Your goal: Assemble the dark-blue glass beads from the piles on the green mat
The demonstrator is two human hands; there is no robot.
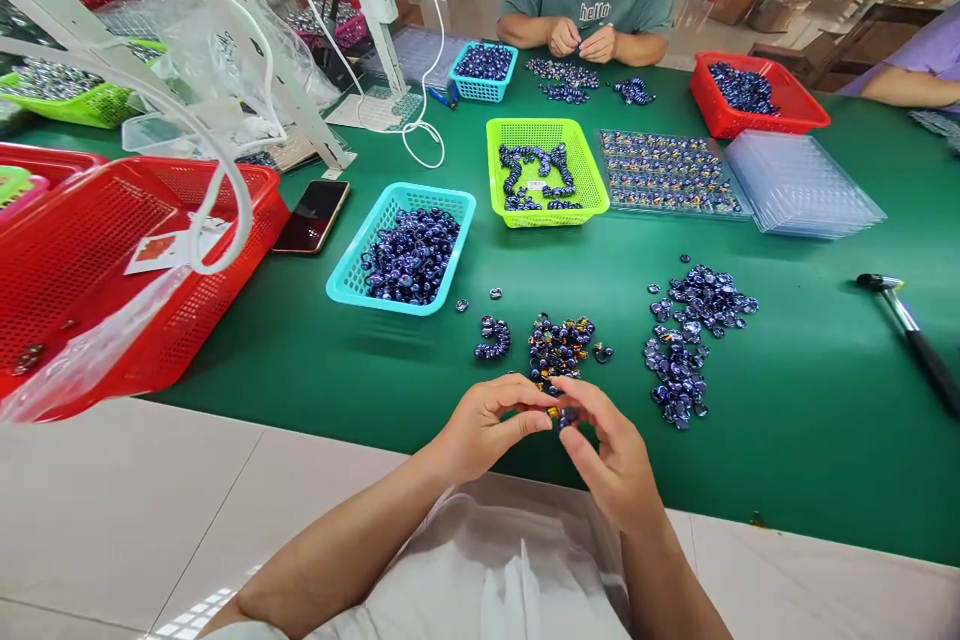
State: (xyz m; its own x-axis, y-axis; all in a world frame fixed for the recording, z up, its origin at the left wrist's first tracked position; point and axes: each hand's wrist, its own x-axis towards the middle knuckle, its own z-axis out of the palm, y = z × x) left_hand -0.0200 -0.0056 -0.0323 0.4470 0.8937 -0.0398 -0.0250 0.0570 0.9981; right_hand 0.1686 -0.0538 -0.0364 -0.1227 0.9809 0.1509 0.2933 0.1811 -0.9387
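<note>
My left hand point(484, 425) and my right hand point(611, 460) meet at the near edge of the green table point(787, 440). Both pinch a small dark blue shiny piece point(564, 414) between their fingertips. Just beyond my fingers lies a small heap of blue and gold pieces point(559, 345). A short curved row of pieces point(493, 338) sits to its left. A larger loose pile of blue pieces point(690, 335) spreads to the right.
A cyan basket point(352, 285) of pieces and a green basket point(585, 205) stand ahead. Red baskets point(187, 310) and a phone point(311, 217) are at left. Clear trays point(806, 185) and a hammer point(911, 335) are at right. A person works opposite; another arm shows far right.
</note>
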